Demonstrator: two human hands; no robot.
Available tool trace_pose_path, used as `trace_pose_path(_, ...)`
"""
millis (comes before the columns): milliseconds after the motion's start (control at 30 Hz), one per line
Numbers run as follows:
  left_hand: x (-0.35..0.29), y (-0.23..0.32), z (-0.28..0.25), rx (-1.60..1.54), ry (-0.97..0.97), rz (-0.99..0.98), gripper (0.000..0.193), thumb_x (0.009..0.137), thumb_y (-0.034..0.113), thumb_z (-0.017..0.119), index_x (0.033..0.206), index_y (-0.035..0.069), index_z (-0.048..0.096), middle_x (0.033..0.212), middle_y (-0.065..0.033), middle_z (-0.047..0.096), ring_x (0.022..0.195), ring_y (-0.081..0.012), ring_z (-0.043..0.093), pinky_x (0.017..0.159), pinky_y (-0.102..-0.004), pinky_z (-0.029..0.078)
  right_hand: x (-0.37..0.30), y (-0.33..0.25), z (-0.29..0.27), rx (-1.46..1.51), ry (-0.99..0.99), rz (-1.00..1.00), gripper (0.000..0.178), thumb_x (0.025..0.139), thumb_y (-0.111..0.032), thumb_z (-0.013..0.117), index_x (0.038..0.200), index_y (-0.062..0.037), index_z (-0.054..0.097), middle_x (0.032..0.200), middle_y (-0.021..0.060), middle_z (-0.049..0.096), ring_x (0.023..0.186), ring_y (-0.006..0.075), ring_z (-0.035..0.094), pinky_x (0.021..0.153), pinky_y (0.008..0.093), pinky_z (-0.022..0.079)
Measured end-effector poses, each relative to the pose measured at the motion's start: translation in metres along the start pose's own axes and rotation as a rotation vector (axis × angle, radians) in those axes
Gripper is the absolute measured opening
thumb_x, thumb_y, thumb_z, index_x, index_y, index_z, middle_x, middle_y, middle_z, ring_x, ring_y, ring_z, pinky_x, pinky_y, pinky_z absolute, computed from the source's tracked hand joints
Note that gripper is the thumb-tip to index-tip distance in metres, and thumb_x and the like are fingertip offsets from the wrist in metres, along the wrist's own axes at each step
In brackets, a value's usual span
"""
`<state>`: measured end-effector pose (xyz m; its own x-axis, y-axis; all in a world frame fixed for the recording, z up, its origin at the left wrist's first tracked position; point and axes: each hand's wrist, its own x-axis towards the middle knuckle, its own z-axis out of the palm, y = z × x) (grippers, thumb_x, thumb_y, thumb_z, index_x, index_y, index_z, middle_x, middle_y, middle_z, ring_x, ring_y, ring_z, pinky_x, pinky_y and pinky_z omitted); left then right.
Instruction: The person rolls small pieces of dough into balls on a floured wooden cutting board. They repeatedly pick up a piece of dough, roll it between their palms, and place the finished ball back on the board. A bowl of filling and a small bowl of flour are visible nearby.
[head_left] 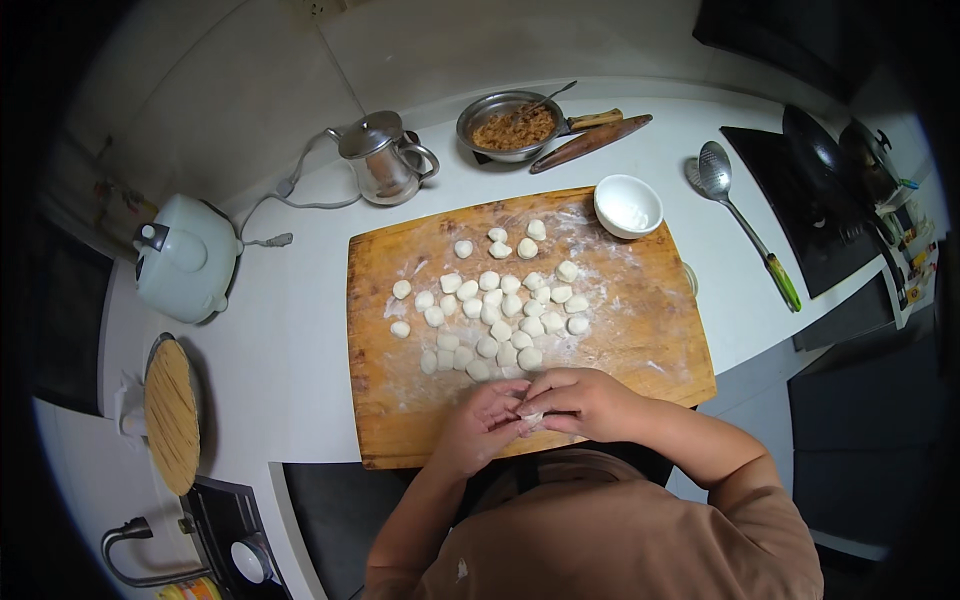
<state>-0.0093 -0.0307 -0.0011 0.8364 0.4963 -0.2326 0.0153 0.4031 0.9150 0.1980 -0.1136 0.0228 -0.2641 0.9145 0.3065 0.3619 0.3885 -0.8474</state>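
Right now your left hand point(480, 425) and right hand point(580, 400) meet at the near edge of the floured wooden board point(640, 340), fingers of both pinched together around one small dough piece point(530, 415), mostly hidden between them. Just beyond your knuckles lies a cluster of cut dough balls point(500, 310). A white bowl point(628, 206) sits on the board's far right corner.

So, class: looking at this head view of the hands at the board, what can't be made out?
- Dough piece: mostly covered by the left hand and right hand; shape unclear.
- Metal bowl: brown filling too small to identify.
- Faucet: cut by the dark lower-left rim.
- Black pans: blurred near the right rim.
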Motion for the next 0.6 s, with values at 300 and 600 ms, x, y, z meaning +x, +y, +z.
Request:
trace_pose_path(300, 0.002, -0.015, 0.004, -0.089, -0.067, -0.086, 0.035, 0.092, -0.004, 0.059, 0.126, -0.005, 0.051, 0.110, -0.0116, 0.065, 0.100, -0.0172, 0.064, 0.088, -0.0298, 0.052, -0.008, -0.003, 0.006, -0.193, 0.022, -0.058, 0.026, 0.077, -0.003, 0.072, 0.102, -0.0077, 0.068, 0.104, 0.0079, 0.064, 0.092, 0.0277, 0.065, 0.078, 0.0349, 0.054)
trace_pose_path(600, 0.007, -0.009, 0.005, -0.059, 0.039, -0.157, 0.023, 0.093, -0.002, 0.059, 0.115, -0.007, 0.057, 0.109, -0.0142, 0.066, 0.098, -0.0185, 0.065, 0.086, -0.0306, 0.055, -0.003, -0.003, 0.005, -0.311, 0.075, -0.088, 0.021, 0.075, -0.007, 0.071, 0.096, -0.0069, 0.065, 0.100, 0.0085, 0.062, 0.088, 0.0293, 0.063, 0.072, 0.0378, 0.053)
